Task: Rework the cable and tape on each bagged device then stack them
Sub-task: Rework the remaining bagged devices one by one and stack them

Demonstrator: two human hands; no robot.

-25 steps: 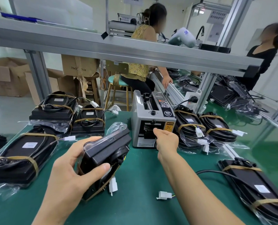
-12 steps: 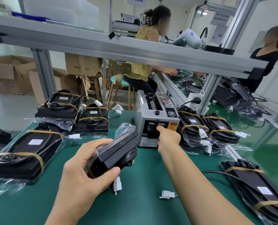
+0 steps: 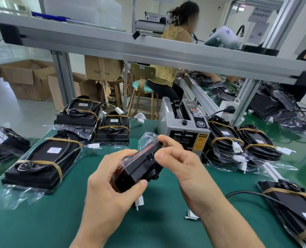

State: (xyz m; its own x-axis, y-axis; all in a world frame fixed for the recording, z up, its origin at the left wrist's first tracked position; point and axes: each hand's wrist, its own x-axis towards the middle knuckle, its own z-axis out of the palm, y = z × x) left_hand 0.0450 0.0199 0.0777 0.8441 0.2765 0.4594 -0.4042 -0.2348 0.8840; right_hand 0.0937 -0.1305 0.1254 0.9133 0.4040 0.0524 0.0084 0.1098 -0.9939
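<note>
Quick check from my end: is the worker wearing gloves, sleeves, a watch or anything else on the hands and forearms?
No. The left hand and right hand are both bare: no gloves, rings or finger cots show. Both forearms are uncovered as far as the bottom edge of the head view, with no sleeve, watch or wrist strap showing.

Black bagged plastic device point(image 3: 137, 169), tilted above green mat, apparently taped; white cable connector point(image 3: 139, 201) dangling beneath.

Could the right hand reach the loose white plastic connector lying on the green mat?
Probably yes: the white connector lies uncovered beside the right wrist, but the right hand is busy pinching the bagged black device.
</note>
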